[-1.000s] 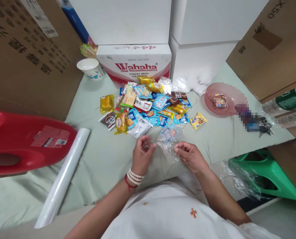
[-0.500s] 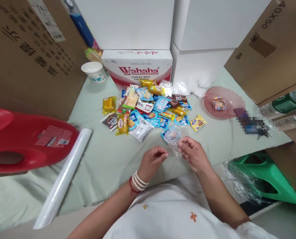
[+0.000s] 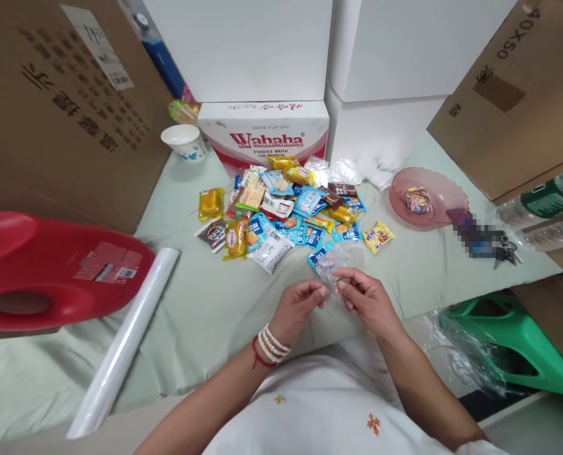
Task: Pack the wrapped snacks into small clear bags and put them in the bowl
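Observation:
My right hand [image 3: 366,300] pinches a small, crinkled clear plastic bag [image 3: 334,264] between thumb and fingers. Close by on its left, my left hand [image 3: 300,306] has its thumb and index fingertip pressed together at the bag's edge; whether film lies between them is hidden. Just behind the bag lies a blue snack packet [image 3: 317,256], partly covered by it. Farther back is a pile of wrapped snacks [image 3: 285,205] in blue, yellow, brown and white wrappers. A yellow cookie packet [image 3: 378,236] lies apart on the right.
A pink translucent bowl [image 3: 397,212] holds one wrapped snack. More clear bags [image 3: 345,170] lie behind the pile, before a Wahaha carton [image 3: 266,129]. A paper cup [image 3: 184,143], a white plastic roll [image 3: 124,341] and a red container [image 3: 67,259] stand left. Bottles [image 3: 546,202] are right.
My left hand has moved right, up to the bag. The bag in my right hand has crumpled and sits slightly lower. The whole view has shifted a little.

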The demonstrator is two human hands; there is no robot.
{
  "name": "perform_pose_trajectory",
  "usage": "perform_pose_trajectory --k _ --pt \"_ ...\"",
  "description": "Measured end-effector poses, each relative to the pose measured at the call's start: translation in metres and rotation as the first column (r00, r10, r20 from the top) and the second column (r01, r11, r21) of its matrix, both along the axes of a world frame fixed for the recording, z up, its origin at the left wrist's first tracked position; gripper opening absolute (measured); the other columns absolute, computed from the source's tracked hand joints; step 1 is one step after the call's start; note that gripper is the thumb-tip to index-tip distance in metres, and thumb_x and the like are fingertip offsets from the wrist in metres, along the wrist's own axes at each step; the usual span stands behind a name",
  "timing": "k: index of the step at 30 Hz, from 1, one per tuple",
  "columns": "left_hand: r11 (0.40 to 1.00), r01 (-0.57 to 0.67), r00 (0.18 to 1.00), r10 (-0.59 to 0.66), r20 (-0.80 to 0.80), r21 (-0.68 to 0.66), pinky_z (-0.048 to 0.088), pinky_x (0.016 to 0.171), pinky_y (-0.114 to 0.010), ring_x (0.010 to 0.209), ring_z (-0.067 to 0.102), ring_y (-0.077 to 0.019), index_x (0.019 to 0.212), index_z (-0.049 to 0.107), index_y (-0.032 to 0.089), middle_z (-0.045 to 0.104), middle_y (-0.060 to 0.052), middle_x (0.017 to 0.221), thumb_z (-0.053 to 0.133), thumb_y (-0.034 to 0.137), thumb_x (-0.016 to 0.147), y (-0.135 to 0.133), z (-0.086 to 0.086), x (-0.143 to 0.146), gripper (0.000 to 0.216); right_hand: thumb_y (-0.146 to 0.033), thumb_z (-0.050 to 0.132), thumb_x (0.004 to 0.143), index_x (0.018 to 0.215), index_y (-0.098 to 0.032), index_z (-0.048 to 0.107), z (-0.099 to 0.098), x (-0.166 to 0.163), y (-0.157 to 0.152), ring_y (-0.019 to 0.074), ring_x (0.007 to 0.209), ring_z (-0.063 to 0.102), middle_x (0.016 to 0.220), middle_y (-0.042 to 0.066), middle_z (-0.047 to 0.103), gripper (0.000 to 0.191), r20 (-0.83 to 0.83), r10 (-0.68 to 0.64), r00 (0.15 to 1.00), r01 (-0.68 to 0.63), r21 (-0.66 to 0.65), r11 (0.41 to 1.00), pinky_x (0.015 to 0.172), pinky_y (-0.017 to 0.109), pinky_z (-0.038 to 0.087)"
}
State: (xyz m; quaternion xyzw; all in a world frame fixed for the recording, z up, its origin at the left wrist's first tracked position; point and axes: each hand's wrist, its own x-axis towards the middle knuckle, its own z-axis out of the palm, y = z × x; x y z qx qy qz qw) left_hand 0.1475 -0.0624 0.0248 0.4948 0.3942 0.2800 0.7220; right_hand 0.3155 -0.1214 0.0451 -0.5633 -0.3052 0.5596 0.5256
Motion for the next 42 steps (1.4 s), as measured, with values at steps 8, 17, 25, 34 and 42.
perform_pose_trajectory --k 8,17,25,34,42 --pt "0.998 -0.063 0.998 0.063 -0.002 0.007 0.044 0.072 -0.027 0.072 0.054 -0.0131 0.083 0.067 0.017 0.063 0.000 0.076 0.077 0.062 0.078 0.002 -0.003 -0.009 0.046 -0.049 0.082 0.078 0.097 -0.019 0.072 -0.004 0.006 -0.002 0.0055 0.047 0.035 0.075 -0.001 0.067 0.037 -0.039 -0.079 0.996 0.079 -0.003 0.997 0.045 0.021 0.025" --pt "1.000 -0.021 1.000 0.020 -0.004 -0.020 0.040 0.064 -0.026 0.063 0.049 -0.0109 0.074 0.066 0.016 0.059 0.003 0.065 0.085 0.057 0.071 0.006 0.001 -0.004 0.045 -0.052 0.079 0.081 0.086 -0.018 0.069 -0.001 0.004 -0.006 0.0087 0.054 0.037 0.068 -0.002 0.058 0.035 0.162 0.004 0.987 -0.010 0.038 0.999 0.049 0.023 0.027" --pt "0.951 -0.137 0.977 0.176 0.119 -0.278 0.044 0.065 -0.023 0.069 0.055 -0.0105 0.080 0.066 0.017 0.063 0.000 0.074 0.085 0.056 0.074 0.010 -0.011 -0.029 0.044 -0.053 0.066 0.093 0.084 -0.020 0.069 -0.005 0.022 -0.025 0.0119 0.059 0.042 0.069 -0.001 0.055 0.035 0.385 -0.092 0.918 0.061 0.092 0.994 0.055 0.025 0.033" --pt "0.998 -0.062 0.998 0.062 -0.031 0.016 0.051 0.075 -0.029 0.087 0.063 -0.0177 0.101 0.060 0.020 0.067 -0.005 0.102 0.091 0.057 0.062 -0.010 -0.007 -0.018 0.062 -0.041 0.073 0.086 0.125 -0.025 0.073 -0.020 -0.020 0.001 0.0146 0.064 0.051 0.089 0.004 0.067 0.042 0.521 0.120 0.845 -0.180 0.066 0.981 0.062 0.028 0.043" --pt "0.999 -0.051 0.997 0.049 -0.067 -0.016 0.048 0.073 -0.028 0.072 0.060 -0.0147 0.084 0.070 0.017 0.069 -0.002 0.078 0.079 0.051 0.079 -0.002 -0.013 -0.025 0.036 -0.057 0.062 0.091 0.126 -0.023 0.069 -0.016 -0.004 0.004 0.0098 0.051 0.039 0.089 0.002 0.072 0.049 0.116 0.174 0.978 -0.168 -0.057 0.984 0.050 0.025 0.031"
